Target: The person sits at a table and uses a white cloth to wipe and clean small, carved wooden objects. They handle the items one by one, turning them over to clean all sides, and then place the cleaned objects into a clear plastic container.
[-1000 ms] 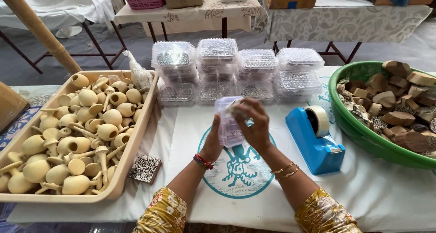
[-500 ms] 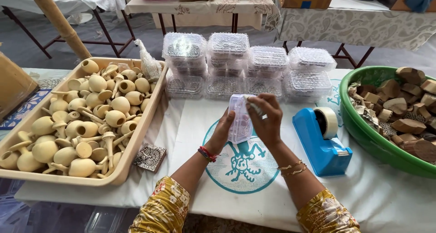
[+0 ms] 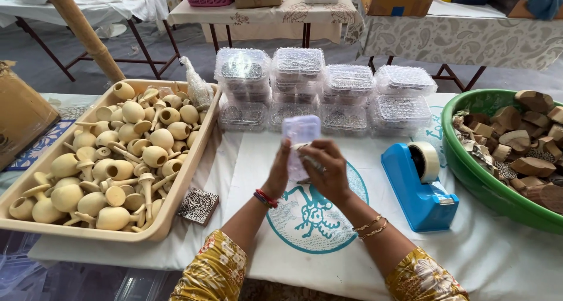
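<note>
Both my hands hold a small clear plastic package (image 3: 301,131) upright above the white cloth with a teal print (image 3: 305,219). My left hand (image 3: 280,172) supports its left side from behind. My right hand (image 3: 325,167) grips the lower right side, fingers curled over the front. What is inside the package is hidden. A blue tape dispenser (image 3: 417,186) with a roll of clear tape stands just right of my right hand.
A beige tray (image 3: 176,201) of pale wooden knobs and pegs lies at the left, a small patterned block (image 3: 198,205) by its corner. Stacked clear plastic boxes (image 3: 324,90) stand behind the hands. A green basin (image 3: 469,172) of wooden blocks sits at right. A cardboard box (image 3: 20,110) stands far left.
My hands have kept the package between them and raised and turned it slightly. The view has shifted a little, so everything sits further right in the frame.
</note>
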